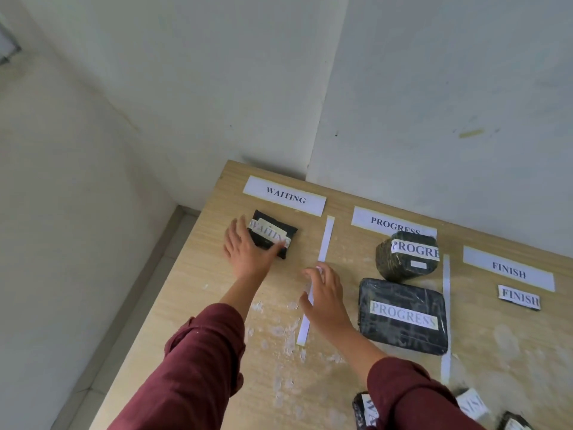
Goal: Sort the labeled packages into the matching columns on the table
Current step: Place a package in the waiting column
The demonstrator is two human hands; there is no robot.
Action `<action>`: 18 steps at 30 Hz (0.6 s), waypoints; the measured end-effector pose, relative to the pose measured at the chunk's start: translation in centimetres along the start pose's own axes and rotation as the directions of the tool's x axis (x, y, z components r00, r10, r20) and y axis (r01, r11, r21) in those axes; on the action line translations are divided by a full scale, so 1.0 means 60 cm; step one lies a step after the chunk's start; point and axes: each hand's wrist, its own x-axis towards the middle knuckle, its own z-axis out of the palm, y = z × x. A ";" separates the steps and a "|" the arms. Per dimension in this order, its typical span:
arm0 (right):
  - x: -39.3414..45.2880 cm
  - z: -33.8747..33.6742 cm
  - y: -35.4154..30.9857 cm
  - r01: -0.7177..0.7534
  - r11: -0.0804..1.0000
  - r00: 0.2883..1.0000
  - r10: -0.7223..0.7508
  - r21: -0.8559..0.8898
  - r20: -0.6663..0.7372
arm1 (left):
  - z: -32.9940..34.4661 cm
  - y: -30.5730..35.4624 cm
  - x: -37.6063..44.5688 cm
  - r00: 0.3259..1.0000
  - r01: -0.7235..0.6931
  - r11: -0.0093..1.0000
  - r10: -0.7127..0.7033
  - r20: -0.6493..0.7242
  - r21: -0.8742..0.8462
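A small black package labelled WAITING lies in the left column under the WAITING sign. My left hand grips its near left end, thumb on the front edge. My right hand hovers open above the white divider strip, holding nothing. In the middle column, under the PROGRESS sign, sit a rounded PROGRESS package and a flat PROGRESS package. A small FINISH package lies under the FINISH sign.
Near the front edge lie three more packages: one reading WAITING, half hidden by my right sleeve, one reading FINISH, and one cut off. A second divider strip separates PROGRESS from FINISH. Walls bound the wooden table at the back.
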 end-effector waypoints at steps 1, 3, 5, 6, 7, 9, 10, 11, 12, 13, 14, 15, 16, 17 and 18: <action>0.000 0.004 0.003 0.007 1.000 1.000 -0.007 -0.024 0.008 | 0.007 -0.004 -0.003 0.995 -0.095 0.995 0.095 0.030 0.026; -0.003 0.012 0.010 0.017 0.997 1.000 -0.016 -0.076 0.012 | 0.023 -0.014 -0.009 0.983 -0.178 0.982 0.174 0.067 0.065; -0.006 0.017 0.014 0.024 0.995 1.000 -0.023 -0.095 0.007 | 0.033 -0.013 -0.004 0.986 -0.167 0.984 0.164 0.040 0.065; -0.006 0.017 0.015 0.024 0.996 1.000 -0.024 -0.091 0.005 | 0.035 -0.009 0.000 0.989 -0.145 0.988 0.144 0.024 0.051; -0.006 0.016 0.015 0.023 0.996 1.000 -0.023 -0.082 0.001 | 0.036 -0.004 0.005 0.992 -0.125 0.991 0.125 0.008 0.038; -0.004 0.013 0.016 0.022 0.997 1.000 -0.023 -0.074 -0.011 | 0.035 0.003 0.017 0.995 -0.095 0.995 0.095 -0.004 0.019; -0.004 0.011 0.016 0.025 0.997 1.000 -0.026 -0.077 -0.010 | 0.034 0.006 0.022 0.996 -0.086 0.996 0.086 0.003 0.009; -0.005 0.009 0.016 0.030 0.996 1.000 -0.031 -0.081 -0.002 | 0.032 0.008 0.025 0.996 -0.084 0.996 0.084 0.011 0.003; -0.007 0.007 0.016 0.036 0.996 0.999 -0.035 -0.082 0.012 | 0.030 0.009 0.026 0.996 -0.085 0.996 0.085 0.020 0.002; -0.009 0.004 0.015 0.038 0.996 0.999 -0.036 -0.078 0.028 | 0.029 0.010 0.024 0.996 -0.087 0.996 0.087 0.027 0.010; -0.011 -0.001 0.012 0.034 0.998 0.999 -0.031 -0.062 0.038 | 0.028 0.011 0.021 0.996 -0.087 0.996 0.086 0.032 0.022; -0.014 -0.007 0.010 0.032 0.999 0.999 -0.031 -0.038 0.037 | 0.027 0.013 0.015 0.996 -0.083 0.996 0.082 0.036 0.028; -0.018 -0.016 0.008 0.049 0.999 0.999 -0.049 -0.015 0.018 | 0.026 0.016 0.006 0.996 -0.075 0.997 0.074 0.041 0.022; -0.023 -0.028 0.006 0.085 0.996 0.996 -0.085 0.003 -0.012 | 0.026 0.018 -0.005 0.997 -0.069 0.998 0.069 0.046 0.002; -0.030 -0.042 0.005 0.129 0.992 0.991 -0.128 0.016 -0.046 | 0.026 0.022 -0.019 0.996 -0.077 0.997 0.078 0.044 -0.023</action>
